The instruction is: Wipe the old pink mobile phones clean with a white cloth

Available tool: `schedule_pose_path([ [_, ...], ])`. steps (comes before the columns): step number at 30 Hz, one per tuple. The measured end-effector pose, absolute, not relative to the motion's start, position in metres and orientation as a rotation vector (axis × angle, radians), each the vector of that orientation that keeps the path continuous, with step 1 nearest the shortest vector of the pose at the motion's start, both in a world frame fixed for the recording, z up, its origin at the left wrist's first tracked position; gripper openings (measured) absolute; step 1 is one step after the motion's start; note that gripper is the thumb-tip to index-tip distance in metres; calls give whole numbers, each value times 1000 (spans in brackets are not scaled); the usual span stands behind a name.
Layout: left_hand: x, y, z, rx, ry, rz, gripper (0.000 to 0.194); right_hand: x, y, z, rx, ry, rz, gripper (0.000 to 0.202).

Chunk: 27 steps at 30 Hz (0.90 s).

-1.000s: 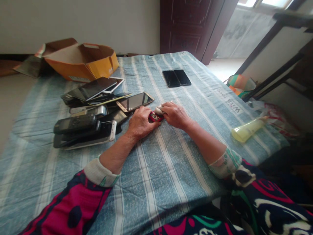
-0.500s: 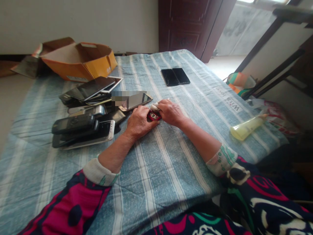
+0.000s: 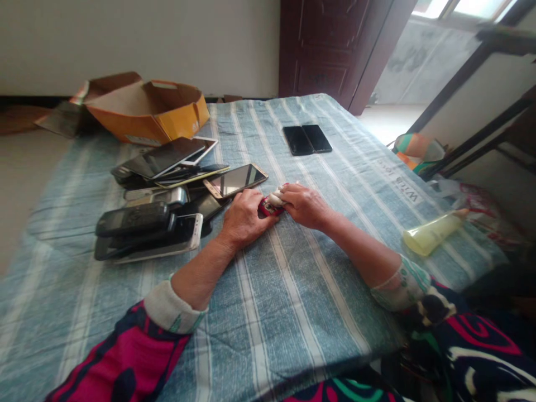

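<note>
My left hand [image 3: 245, 219] rests on the tablecloth, its fingers and thumb wrapped round a small red mobile phone [image 3: 265, 209]. Part of a silvery ring shows on the phone's face; the rest is covered by fingers and cloth. In the pinched fingers of my right hand [image 3: 306, 204] is a bunched white cloth [image 3: 274, 198], pressed onto the phone's upper right part. A gold-framed smartphone [image 3: 235, 180] lies just beyond my left hand, at the edge of a pile of phones.
Left of my hands are stacked phones, among them a black handset [image 3: 133, 219] and a white-edged smartphone [image 3: 193, 232]. Behind them stands an open orange cardboard box [image 3: 184, 120]. Two black smartphones [image 3: 307, 139] lie side by side farther back. At right is a yellowish tube [image 3: 433, 231].
The whole view has shifted slightly. My right hand has brought the white cloth a little toward me, over more of the red phone's face. My left hand keeps its hold.
</note>
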State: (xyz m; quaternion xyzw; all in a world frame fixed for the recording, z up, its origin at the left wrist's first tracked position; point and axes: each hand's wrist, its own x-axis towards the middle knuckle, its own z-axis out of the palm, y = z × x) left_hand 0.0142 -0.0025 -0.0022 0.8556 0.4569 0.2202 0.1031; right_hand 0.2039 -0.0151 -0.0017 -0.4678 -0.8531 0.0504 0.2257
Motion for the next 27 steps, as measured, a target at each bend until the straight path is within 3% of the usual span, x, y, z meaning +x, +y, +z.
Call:
schedule_pose_path([
  [13,11,-8,-2,2495,1367,658,32,203,-24,-9,-1087,-2300,9,18],
  [27,10,-14,1,2449,1392,598,33,212,-21,-17,-1359,-2098,-146,18],
])
